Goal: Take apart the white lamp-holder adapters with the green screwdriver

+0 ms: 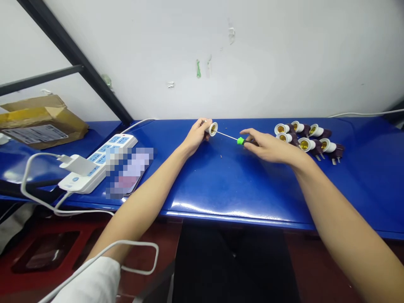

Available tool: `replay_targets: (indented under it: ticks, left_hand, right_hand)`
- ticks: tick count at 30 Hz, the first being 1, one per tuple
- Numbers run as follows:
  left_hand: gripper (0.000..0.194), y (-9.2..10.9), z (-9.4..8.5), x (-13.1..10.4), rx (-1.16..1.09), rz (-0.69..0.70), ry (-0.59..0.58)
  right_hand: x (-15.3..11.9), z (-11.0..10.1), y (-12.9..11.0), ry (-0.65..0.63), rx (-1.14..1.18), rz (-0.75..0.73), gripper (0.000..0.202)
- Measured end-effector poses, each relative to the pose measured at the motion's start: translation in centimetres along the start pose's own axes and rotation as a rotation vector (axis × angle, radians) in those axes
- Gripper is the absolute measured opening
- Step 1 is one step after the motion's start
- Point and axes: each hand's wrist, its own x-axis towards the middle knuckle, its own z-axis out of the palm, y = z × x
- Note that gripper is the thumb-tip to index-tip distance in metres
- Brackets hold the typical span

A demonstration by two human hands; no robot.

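Observation:
My left hand (198,135) is closed around a white lamp socket (213,128), whose brass-coloured open mouth faces right. In my right hand (265,145) is a screwdriver (240,140) with a green and black handle. Its thin shaft points left, and the tip reaches into the mouth of the socket. Whether the tip touches a screw inside is too small to tell. Right of my right hand lie several plug-in lamp sockets (305,144) with white rims, dark brown bodies and metal prongs, grouped in two rows.
On the left of the blue table (227,185) are a white power strip (94,166) with a charger (77,165) plugged in and a phone (131,172), partly blurred. A cardboard parcel (44,122) lies farther left. A white cable (139,243) loops near my left forearm.

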Motion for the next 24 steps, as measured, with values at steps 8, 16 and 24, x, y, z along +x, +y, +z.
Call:
replay_targets:
  ticks: [8, 16, 24]
  left_hand:
    - [0.023, -0.43, -0.2, 0.27, 0.011, 0.01, -0.007]
    - [0.02, -0.23, -0.06, 0.12, 0.004, 0.009, -0.017]
    - [0.022, -0.2, -0.08, 0.08, 0.008, 0.004, -0.011]
  right_hand:
    - [-0.05, -0.01, -0.28, -0.021, 0.017, 0.009, 0.058]
    - [-0.19, -0.06, -0.31, -0.02, 0.032, 0.019, 0.063]
    - [-0.13, -0.17, -0.6, -0.019, 0.065, 0.041, 0.059]
